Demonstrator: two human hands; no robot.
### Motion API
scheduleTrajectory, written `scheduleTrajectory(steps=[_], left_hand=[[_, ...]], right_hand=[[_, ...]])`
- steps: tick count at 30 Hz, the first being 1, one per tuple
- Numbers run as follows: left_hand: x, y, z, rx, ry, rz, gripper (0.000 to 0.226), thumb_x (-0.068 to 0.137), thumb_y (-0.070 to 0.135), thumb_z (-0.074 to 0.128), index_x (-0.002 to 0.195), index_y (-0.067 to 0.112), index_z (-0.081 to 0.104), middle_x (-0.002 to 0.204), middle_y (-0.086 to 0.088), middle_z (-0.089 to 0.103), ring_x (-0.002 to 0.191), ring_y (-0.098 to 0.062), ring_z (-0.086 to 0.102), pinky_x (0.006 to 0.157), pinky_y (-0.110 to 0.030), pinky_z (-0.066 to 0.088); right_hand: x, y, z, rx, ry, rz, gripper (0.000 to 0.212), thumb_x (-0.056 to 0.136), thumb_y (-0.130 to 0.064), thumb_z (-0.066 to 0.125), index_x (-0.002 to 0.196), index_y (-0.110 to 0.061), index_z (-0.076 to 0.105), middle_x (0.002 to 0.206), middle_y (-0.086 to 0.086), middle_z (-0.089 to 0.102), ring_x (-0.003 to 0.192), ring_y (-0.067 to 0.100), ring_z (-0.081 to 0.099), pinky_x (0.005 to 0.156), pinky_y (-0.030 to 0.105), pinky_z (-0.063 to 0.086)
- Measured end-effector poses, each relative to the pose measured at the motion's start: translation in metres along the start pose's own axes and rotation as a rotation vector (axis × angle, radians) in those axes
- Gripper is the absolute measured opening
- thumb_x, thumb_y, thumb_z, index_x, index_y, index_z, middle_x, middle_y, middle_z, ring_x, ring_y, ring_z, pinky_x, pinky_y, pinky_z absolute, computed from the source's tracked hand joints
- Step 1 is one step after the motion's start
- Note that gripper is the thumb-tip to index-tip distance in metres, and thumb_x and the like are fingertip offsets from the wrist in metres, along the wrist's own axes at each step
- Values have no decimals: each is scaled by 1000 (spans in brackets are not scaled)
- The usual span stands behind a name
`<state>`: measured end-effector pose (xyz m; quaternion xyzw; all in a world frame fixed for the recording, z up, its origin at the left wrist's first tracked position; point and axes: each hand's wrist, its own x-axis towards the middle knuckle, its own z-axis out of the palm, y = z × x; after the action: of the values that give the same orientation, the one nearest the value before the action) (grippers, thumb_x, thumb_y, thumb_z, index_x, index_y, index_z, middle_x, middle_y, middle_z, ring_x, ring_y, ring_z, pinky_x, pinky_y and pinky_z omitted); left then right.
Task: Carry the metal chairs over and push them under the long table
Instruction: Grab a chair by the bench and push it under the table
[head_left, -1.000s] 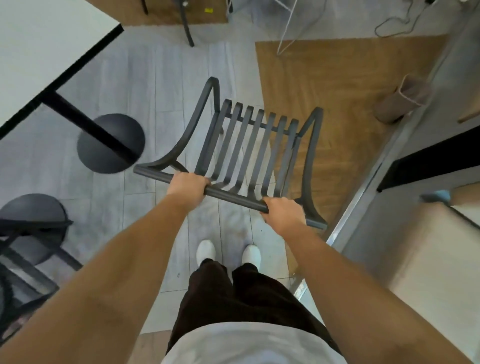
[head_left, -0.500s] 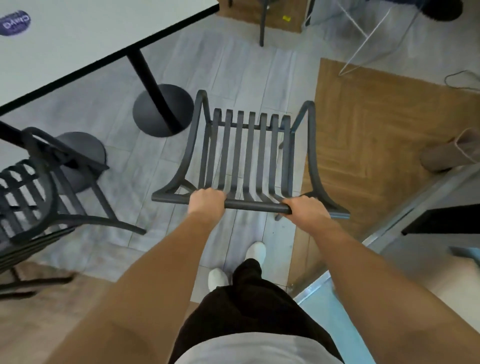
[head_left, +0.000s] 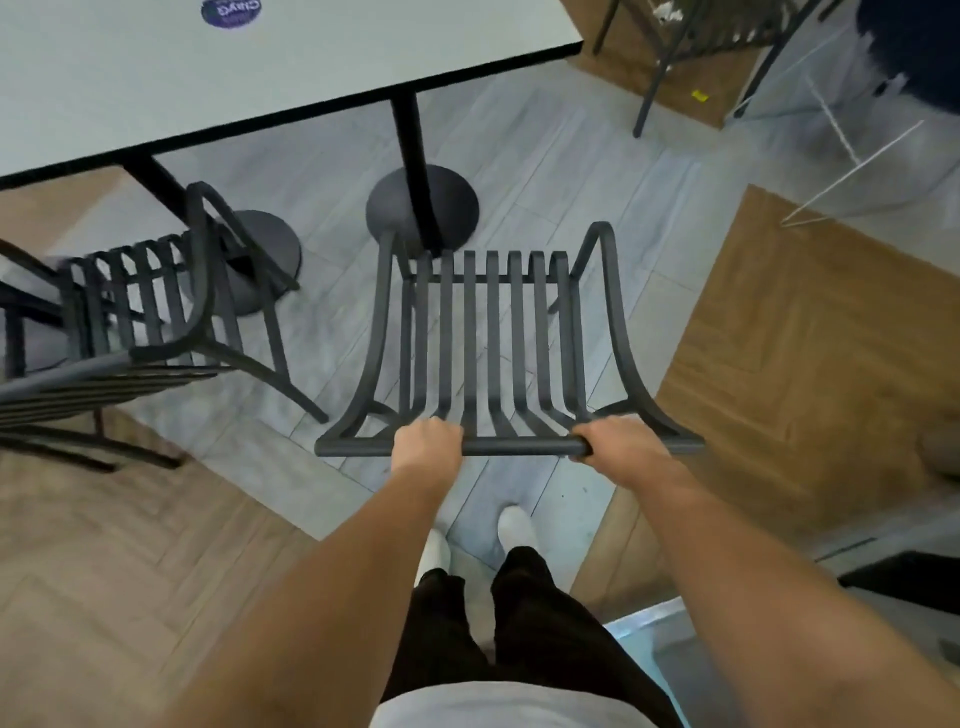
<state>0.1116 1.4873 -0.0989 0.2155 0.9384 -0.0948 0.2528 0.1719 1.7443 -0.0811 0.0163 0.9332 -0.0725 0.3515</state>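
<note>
A dark metal slatted chair (head_left: 493, 332) is straight in front of me. My left hand (head_left: 427, 441) and my right hand (head_left: 615, 441) both grip the top rail of its backrest. The chair's front points at the round black base (head_left: 422, 208) of a table leg. The long table (head_left: 218, 88), pale-topped with a black edge, fills the upper left. A second metal chair (head_left: 140, 322) stands at the left with its front end reaching below the table's edge.
A second round table base (head_left: 260, 254) sits behind the left chair. More chair legs (head_left: 649, 98) and a white wire frame (head_left: 852, 156) stand at the upper right. A beige object (head_left: 943, 452) lies at the right edge. My feet (head_left: 514, 525) stand on grey floor between wood-pattern patches.
The chair in my hands has come closer to the table and now faces the leg base squarely. The view swung left, bringing in more tabletop and the second chair.
</note>
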Motion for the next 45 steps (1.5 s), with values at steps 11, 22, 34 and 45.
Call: scheduleTrajectory(steps=[11,22,34,45], left_hand=[[-8,-24,12,-150,1,-207,24,103,21,48,115,32,66,97,2,67,91,-24,67,68,-33,44],[26,-36,-12,-141,-40,-202,29,104,21,45,125,31,62,102,0,67,95,-25,66,78,-36,54],[99,-76,-53,-132,-62,-242,31,101,16,48,126,27,62,103,-2,67,96,-24,66,70,-33,46],[171,-109,-93,-142,-49,-236,30,95,7,54,120,21,62,99,-1,67,95,-24,65,65,-33,41]], right_hand=[[38,-22,-28,-131,-6,-192,17,102,-41,53,113,-33,63,88,-5,58,82,17,54,71,31,42],[77,-15,-55,-185,15,-228,21,101,-47,52,115,-34,62,93,-4,60,82,21,53,77,36,49],[157,-23,-125,-199,2,-261,17,99,-46,56,106,-33,64,90,-6,60,84,18,59,73,35,50],[229,-28,-196,-211,12,-214,14,98,-45,59,102,-32,64,97,-5,62,91,18,61,76,35,52]])
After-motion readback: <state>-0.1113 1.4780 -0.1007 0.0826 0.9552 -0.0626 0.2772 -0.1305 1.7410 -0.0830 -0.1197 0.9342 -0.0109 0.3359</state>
